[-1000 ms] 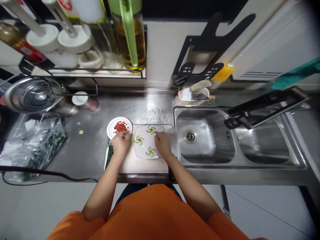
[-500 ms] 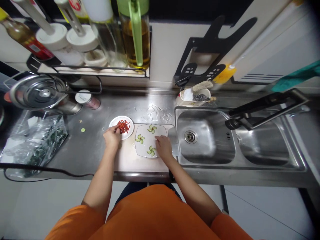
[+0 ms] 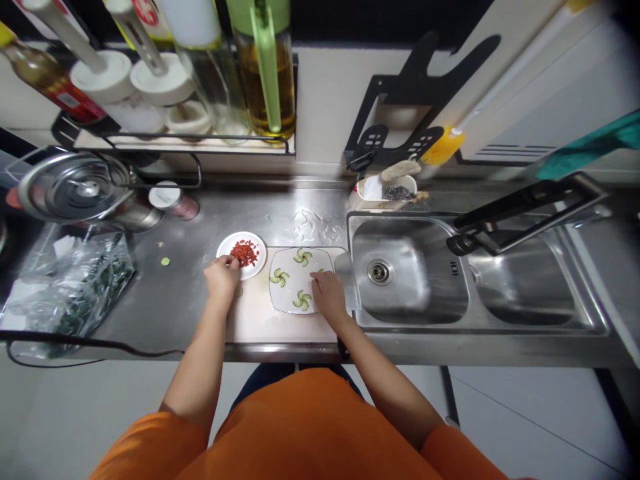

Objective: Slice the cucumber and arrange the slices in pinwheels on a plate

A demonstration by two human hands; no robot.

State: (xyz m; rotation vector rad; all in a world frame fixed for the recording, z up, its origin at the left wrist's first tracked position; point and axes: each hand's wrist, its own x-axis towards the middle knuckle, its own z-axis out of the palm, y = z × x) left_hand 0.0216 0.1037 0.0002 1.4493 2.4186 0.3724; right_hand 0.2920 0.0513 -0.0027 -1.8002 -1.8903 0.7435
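My left hand [image 3: 221,279] is at the near left rim of a small round white plate [image 3: 231,241], its thumb and fingers closed in a pinch. Whatever sits between those fingertips is too small to make out. Small red pieces, perhaps goji berries [image 3: 245,253], lie heaped on this plate. Over the right side of a squarish white plate [image 3: 290,303], my right hand [image 3: 329,295] is closed, with a bit of red showing at its fingertips. Curved green cucumber slices [image 3: 302,301] form pinwheels on that plate; one at the right is mostly covered by my hand.
Beneath the plates lies a pale cutting board [image 3: 265,328], with a cleaver blade [image 3: 346,273] at its right. A double sink [image 3: 415,267] and black faucet [image 3: 525,210] are farther right. At left are a plastic bag of greens [image 3: 90,287], a lidded pot [image 3: 83,190] and a jar [image 3: 173,201].
My left hand has drawn back slightly from the red pieces toward the small plate's rim. My right hand stays nearly in place. The whole view has shifted a little.
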